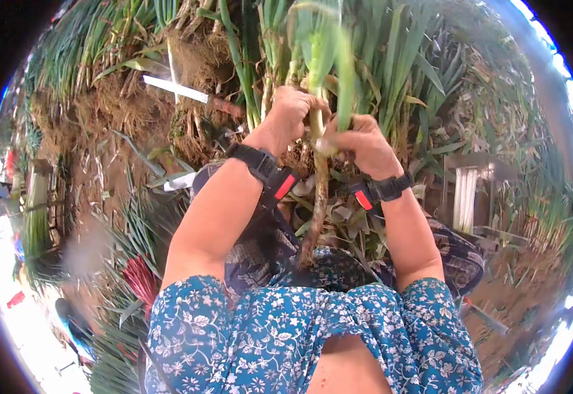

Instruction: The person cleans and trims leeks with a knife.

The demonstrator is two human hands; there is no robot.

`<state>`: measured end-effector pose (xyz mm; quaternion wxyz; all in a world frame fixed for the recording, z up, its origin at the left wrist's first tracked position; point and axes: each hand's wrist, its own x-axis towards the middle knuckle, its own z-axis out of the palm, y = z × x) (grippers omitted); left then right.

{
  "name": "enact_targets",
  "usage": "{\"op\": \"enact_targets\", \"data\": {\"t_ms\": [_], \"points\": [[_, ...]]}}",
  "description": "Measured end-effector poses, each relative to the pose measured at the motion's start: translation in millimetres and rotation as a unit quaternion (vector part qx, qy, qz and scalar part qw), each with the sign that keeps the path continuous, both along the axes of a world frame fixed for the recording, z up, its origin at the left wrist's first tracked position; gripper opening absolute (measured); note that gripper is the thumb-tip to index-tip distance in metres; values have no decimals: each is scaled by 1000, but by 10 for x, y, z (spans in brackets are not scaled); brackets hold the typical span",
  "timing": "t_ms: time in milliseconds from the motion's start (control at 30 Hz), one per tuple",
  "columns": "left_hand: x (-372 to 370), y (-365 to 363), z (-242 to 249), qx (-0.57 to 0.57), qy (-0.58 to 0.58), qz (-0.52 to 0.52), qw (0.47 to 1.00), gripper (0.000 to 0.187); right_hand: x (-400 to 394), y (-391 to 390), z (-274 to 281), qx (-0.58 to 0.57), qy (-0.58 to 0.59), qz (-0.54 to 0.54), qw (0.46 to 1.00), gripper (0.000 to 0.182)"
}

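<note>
A long green onion (321, 190) hangs upright before me, its lower stalk coated in brown soil and its roots pointing at my lap. My left hand (293, 113) is closed around the upper stalk, just under the green leaves. On the other side, my right hand (367, 146) has thumb and fingers pinched at the stalk, by a bent green leaf (345, 79) that is blurred. Between the hands the stalk looks pale. Both wrists wear black straps with red-marked pieces. Several unpeeled green onions (266, 72) with roots stand right behind the hands.
A knife-like tool (178, 88) with a pale blade lies on the rooty heap at left. White stalks (465, 197) sit in a metal rack at right; another onion bundle (37, 213) stands far left. Red ties (142, 279) lie near my left elbow. Loose leaves litter the soil.
</note>
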<state>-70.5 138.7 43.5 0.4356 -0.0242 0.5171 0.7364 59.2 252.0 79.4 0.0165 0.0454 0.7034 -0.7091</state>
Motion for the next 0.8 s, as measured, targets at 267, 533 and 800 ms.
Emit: {"op": "enact_targets", "data": {"t_ms": [267, 533, 800], "points": [[-111, 12, 441, 79, 73, 174, 979, 25, 1513, -193, -969, 447, -205, 243, 836, 21], [495, 83, 410, 75, 131, 125, 981, 32, 1810, -148, -1486, 454, -376, 199, 783, 33], [248, -128, 685, 35, 160, 137, 977, 41, 2040, 285, -1642, 477, -382, 100, 785, 29]]}}
